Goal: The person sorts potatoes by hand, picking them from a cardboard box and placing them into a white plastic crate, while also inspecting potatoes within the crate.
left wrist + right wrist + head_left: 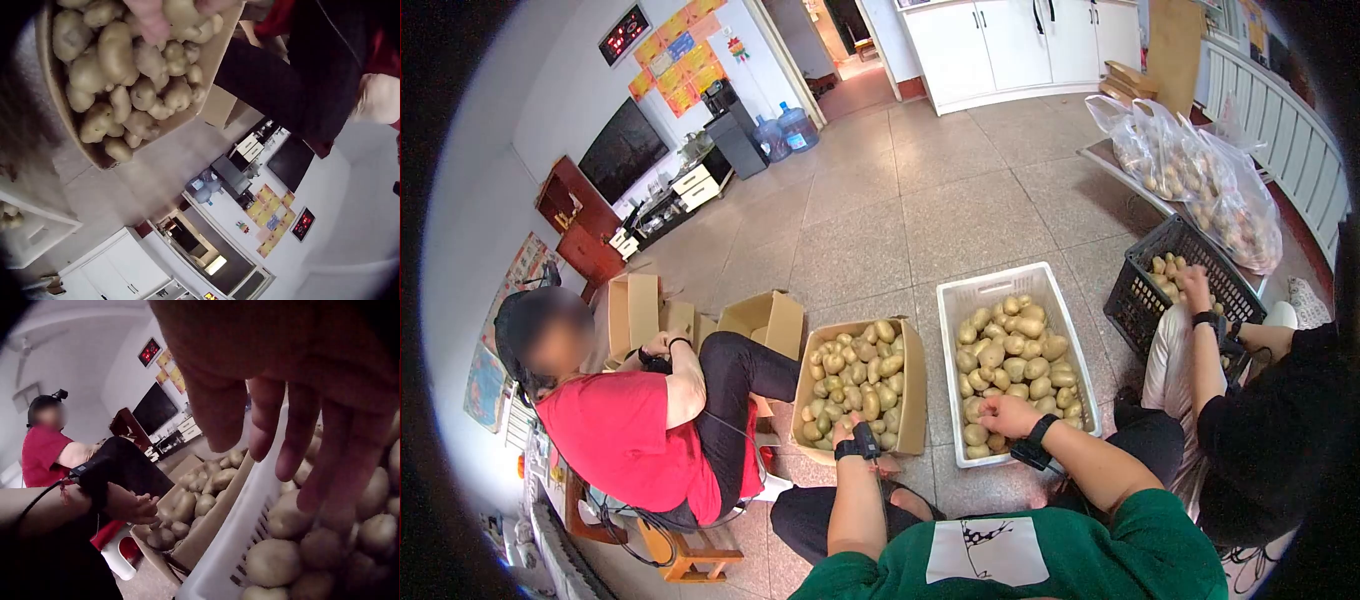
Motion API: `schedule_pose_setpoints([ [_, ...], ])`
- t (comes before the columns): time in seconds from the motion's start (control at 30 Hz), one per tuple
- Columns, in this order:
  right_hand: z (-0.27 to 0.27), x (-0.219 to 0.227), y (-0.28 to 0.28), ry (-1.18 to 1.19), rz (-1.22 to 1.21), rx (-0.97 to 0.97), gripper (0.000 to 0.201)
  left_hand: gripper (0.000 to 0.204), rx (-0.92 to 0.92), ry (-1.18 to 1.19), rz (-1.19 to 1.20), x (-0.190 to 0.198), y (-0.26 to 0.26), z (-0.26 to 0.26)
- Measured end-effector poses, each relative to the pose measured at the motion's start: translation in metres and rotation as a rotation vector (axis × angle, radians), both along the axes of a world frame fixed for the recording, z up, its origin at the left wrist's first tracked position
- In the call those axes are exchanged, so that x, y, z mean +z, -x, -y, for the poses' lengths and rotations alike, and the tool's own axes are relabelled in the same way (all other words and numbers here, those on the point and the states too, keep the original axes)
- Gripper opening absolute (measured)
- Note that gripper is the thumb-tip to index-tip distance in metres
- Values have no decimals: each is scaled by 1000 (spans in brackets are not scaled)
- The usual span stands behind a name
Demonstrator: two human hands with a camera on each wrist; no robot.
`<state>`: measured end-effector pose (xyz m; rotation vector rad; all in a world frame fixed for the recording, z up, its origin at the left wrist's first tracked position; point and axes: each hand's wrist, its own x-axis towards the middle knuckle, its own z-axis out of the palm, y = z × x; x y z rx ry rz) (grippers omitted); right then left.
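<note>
Potatoes (860, 372) fill a cardboard box (913, 390), and more potatoes (1015, 350) lie in a white plastic crate (948, 330). My left hand (847, 430) is at the box's near edge, its fingers loosely bent in the right wrist view. In the left wrist view the left hand (150, 17) reaches over the potatoes (115, 53), with a potato between thumb and fingers; no grip is plain. Over the near left part of the crate, my right hand (1006, 414) hangs with fingers apart and nothing seen in them; in its wrist view, these fingers (265, 419) point down above potatoes (273, 561).
A person in red (625, 430) sits at the left near empty cardboard boxes (765, 318). At the right, another person's hand (1195, 288) is in a black crate (1135, 300) of potatoes. Bags of potatoes (1200, 180) lie on a low table behind it.
</note>
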<state>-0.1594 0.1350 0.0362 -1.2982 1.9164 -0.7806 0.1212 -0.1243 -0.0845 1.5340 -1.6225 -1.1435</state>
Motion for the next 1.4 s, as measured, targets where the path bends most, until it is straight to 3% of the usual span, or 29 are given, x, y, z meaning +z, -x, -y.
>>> schedule_pose_setpoints([
  [0.07,-1,2,0,6,14,-9,28,47,-6,101,-40,-28,-6,12],
  [0.17,-2,0,0,20,26,-26,28,46,0,65,-14,-8,-2,5],
  [0.53,0,-14,2,-3,17,38,26,42,100,-73,31,-2,10,4],
  [0.6,-2,-9,1,-1,-14,20,28,21,187,-305,-740,5,29,-7],
  [0.67,-1,-13,4,-6,-10,31,29,18,48,-123,-544,-12,31,-6],
  [0.7,-3,-10,3,-13,-35,-18,31,19,279,-437,-911,-5,42,-13],
  [0.77,0,0,7,-151,1,-23,40,22,518,-756,-1270,-3,61,-24],
  [0.83,-1,-5,10,-107,-109,-104,42,26,558,-985,-1327,-2,78,-37],
  [0.97,-7,-2,19,-55,-415,-293,48,25,385,-1060,-1203,36,111,-81],
  [1.03,-7,-16,26,-65,-453,-399,52,17,175,-1253,-1124,36,123,-97],
  [1.13,-19,-22,35,-220,-479,-540,59,27,-66,-1245,-985,53,137,-127],
  [1.17,-21,-22,40,-311,-415,-518,61,29,-21,-1255,-932,64,141,-137],
  [1.2,-23,-17,41,-330,-357,-520,53,30,-75,-1263,-883,33,140,-131],
  [1.3,-24,-13,38,-346,-380,-525,57,29,-62,-1257,-866,39,140,-136],
  [1.4,-21,-23,43,-252,-331,-484,59,34,-103,-1298,-846,42,137,-132],
])
